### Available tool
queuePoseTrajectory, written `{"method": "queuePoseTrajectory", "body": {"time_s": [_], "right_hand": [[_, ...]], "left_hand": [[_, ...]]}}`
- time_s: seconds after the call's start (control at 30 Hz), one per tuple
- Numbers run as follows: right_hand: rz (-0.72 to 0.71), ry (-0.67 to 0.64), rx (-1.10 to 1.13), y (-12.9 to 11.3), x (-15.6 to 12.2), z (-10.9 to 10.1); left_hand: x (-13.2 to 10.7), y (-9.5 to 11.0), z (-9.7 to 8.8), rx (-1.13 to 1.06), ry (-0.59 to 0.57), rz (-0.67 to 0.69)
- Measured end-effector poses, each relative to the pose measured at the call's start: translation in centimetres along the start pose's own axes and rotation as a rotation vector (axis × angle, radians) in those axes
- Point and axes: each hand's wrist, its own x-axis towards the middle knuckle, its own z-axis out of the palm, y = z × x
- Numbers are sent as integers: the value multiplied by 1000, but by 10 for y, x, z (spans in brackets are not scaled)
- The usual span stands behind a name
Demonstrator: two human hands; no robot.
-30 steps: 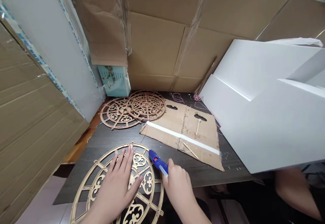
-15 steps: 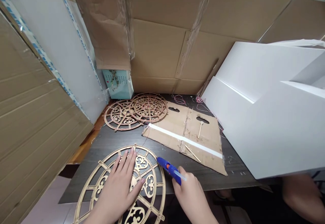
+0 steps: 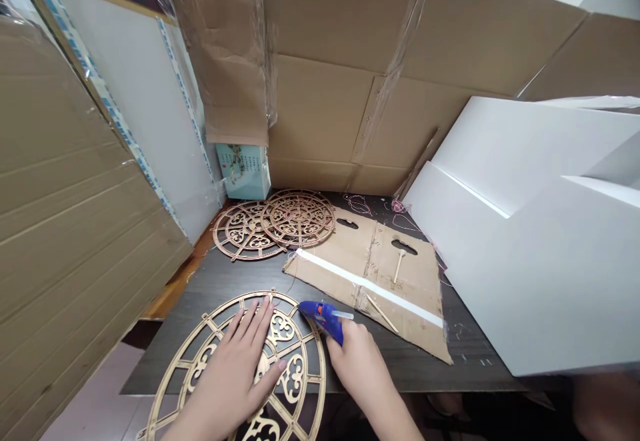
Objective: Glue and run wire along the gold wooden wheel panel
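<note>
My left hand [image 3: 243,361] lies flat, fingers stretched, on a round openwork wooden panel [image 3: 320,380] with scroll cut-outs. The panel's near part reaches past the table's front edge, and its lower end is out of frame. In my right hand [image 3: 356,354] is a blue hot glue gun [image 3: 323,316], with a clear glue stick poking out of its back. Its nozzle points left, at or just above the panel's outer ring on the upper right; whether it touches I cannot tell.
Two more round panels [image 3: 299,218] overlap at the back left beside a light-blue box [image 3: 245,171]. A cardboard sheet [image 3: 345,264] with two thin sticks [image 3: 383,313] lies right of centre. Pink thread [image 3: 399,206] lies behind it. White boards [image 3: 500,261] lean at the right; cardboard walls [image 3: 340,108] enclose the back.
The glue gun in my right hand has shifted left along the panel's rim and turned more level. My left hand stays on the panel. The whole view has tilted slightly.
</note>
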Motion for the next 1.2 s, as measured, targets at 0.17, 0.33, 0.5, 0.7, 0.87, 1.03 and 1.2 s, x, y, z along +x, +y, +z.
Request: {"method": "queuePoseTrajectory", "body": {"time_s": [0.17, 0.33, 0.5, 0.7, 0.87, 1.03, 1.2], "right_hand": [[-31, -43, 111, 19, 18, -2], [-54, -107, 172, 39, 11, -8], [-80, -139, 186, 34, -14, -4], [-34, -119, 111, 29, -21, -2], [-11, -110, 48, 22, -16, -3], [-34, -140, 15, 9, -14, -1], [-16, -152, -44, 10, -16, -9]], "left_hand": [[3, -15, -8, -102, -116, 70], [15, -57, -31, -219, -265, 272], [5, -61, -28, -169, -214, 114], [-3, -35, -8, -97, -121, -53], [2, -38, -6, -101, -117, -61], [2, -38, -8, -85, -106, -53], [4, -37, -11, -94, -100, -27]]}}
